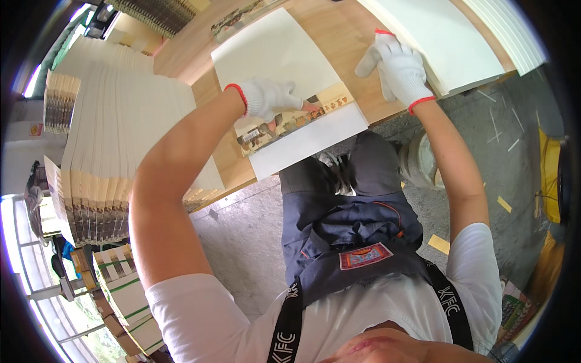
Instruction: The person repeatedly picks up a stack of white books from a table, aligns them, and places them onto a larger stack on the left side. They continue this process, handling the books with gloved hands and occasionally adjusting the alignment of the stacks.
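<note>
A large white sheet (275,51) lies on the wooden table before me, with a printed brown and tan band (287,128) across it near the front edge. Beyond the band a plain white strip (308,140) reaches slightly past the table edge. My left hand (266,100), in a white knitted glove with a red cuff, rests on the band; thumb and forefinger are spread, their tips bare. To the right, my right hand (400,68), gloved alike, lies with fingers extended beside a stack of white sheets (448,45). Nothing shows in its grasp.
Tall piles of white sheets with printed edges (115,133) fill the left side. A printed strip (242,21) lies at the far table edge. Below on the right stand a round bucket (422,160) and scattered paper scraps (439,244) on the grey floor.
</note>
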Motion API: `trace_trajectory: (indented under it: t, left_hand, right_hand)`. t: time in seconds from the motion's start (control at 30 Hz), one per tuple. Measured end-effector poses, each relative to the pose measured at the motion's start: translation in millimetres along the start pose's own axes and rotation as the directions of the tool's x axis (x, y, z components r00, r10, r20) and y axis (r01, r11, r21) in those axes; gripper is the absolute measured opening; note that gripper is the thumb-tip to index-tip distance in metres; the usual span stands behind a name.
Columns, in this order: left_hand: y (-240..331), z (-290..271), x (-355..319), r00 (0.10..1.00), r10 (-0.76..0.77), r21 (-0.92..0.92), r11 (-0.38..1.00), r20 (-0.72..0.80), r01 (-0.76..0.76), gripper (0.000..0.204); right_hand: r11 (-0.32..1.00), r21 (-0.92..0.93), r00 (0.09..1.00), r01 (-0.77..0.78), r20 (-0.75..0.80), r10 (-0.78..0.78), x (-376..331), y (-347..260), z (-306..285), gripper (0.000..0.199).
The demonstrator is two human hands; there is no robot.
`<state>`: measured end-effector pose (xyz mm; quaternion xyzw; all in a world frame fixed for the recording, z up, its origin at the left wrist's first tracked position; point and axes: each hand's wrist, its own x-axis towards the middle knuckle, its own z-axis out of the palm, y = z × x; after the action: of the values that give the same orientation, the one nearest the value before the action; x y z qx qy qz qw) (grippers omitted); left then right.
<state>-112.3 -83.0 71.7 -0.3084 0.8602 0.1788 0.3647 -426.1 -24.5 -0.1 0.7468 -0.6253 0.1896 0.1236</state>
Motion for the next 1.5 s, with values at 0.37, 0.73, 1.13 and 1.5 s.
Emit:
trace_trajectory:
  t: [0.37, 0.73, 1.13, 1.5]
  left_hand:
    - [10.6, -14.7, -10.4, 0.980, 0.192, 0.086, 0.978, -0.047, -0.188, 0.072]
    - [31.0, -22.4, -16.0, 0.996, -0.009, -0.043, 0.999, -0.088, 0.005, 0.104]
    - [26.0, -24.7, -10.0, 0.972, -0.234, -0.152, 0.961, 0.010, 0.232, 0.100]
    - [9.7, 0.1, 1.5, 0.997, 0.025, 0.262, 0.965, -0.079, -0.003, 0.098]
  right_hand:
    - [0.663, 0.201, 0.693, 0.721, -0.224, -0.685, -8.4, -43.0, -18.4, 0.029]
    - [0.672, 0.316, 0.728, 0.670, -0.100, -0.679, -22.5, -253.6, 25.3, 0.021]
    - [0.535, 0.411, 0.663, 0.738, -0.294, -0.688, -5.7, -223.6, 17.4, 0.024]
    - [0.475, 0.503, 0.662, 0.722, -0.301, -0.686, -5.0, -116.0, 7.2, 0.018]
